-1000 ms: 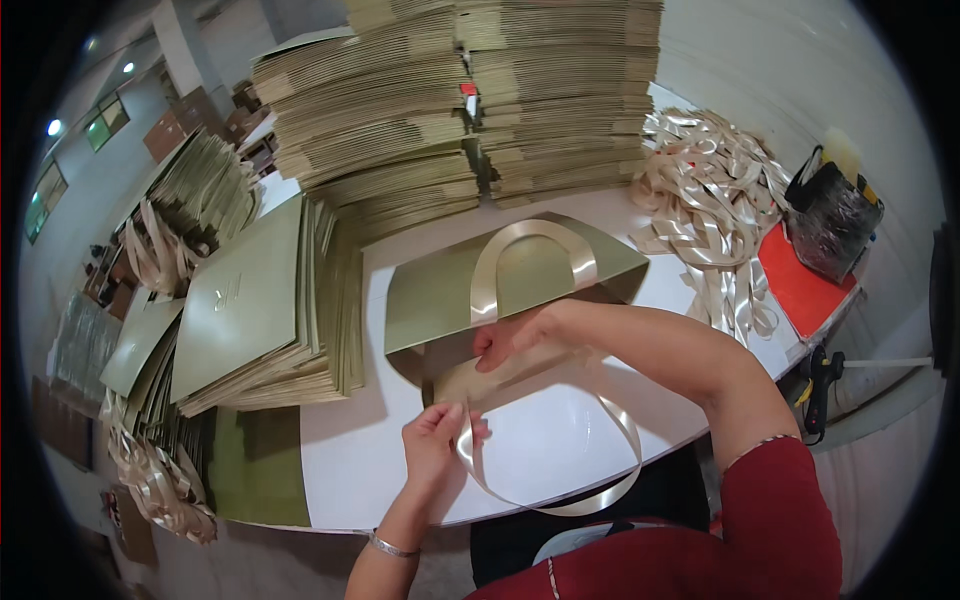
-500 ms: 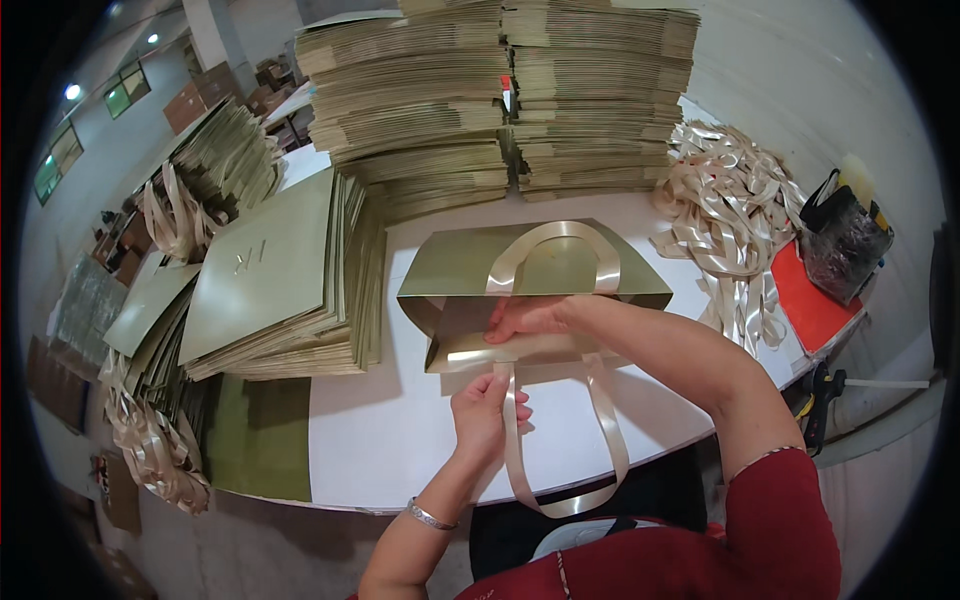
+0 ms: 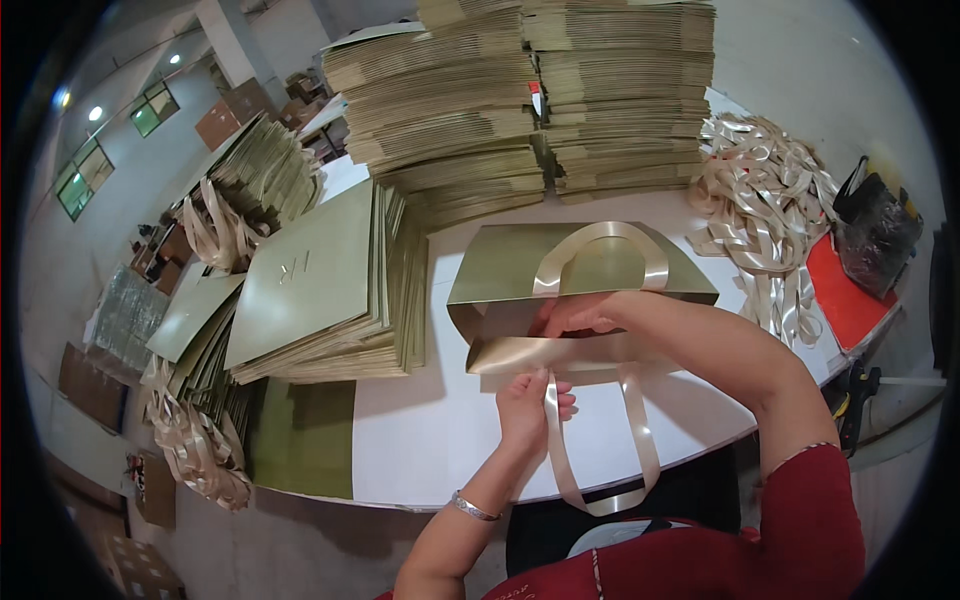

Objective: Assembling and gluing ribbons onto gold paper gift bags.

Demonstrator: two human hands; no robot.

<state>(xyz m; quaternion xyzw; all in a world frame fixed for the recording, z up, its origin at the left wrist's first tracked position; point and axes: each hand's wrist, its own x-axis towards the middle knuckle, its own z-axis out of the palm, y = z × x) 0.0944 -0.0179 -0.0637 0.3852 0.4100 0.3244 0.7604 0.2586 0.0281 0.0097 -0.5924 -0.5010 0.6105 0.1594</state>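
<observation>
An olive-gold paper bag point(image 3: 500, 262) lies on its side on the white table, its mouth toward me. One cream ribbon handle point(image 3: 655, 265) arches over its upper panel; the other ribbon handle point(image 3: 645, 440) hangs from the near panel past the table edge. My left hand point(image 3: 525, 412) is closed, pinching that near ribbon between thumb and fingers just below the bag's rim. My right hand point(image 3: 585, 314) reaches into the bag's mouth from the right. Its fingertips are in shadow behind the near panel, so their grip is hidden.
Tall stacks of flat bags point(image 3: 450, 130) stand at the back. A slanted pile of bags point(image 3: 310, 270) leans at the left. Loose ribbons point(image 3: 765, 190) heap at the right, beside a red sheet point(image 3: 850, 295), a dark plastic-wrapped bundle point(image 3: 878, 235) and a glue gun point(image 3: 855, 405).
The whole view has shifted, so everything sits farther right. My right hand has gone deeper into the bag. The near panel's rim bulges more toward me, and my left hand keeps its pinch.
</observation>
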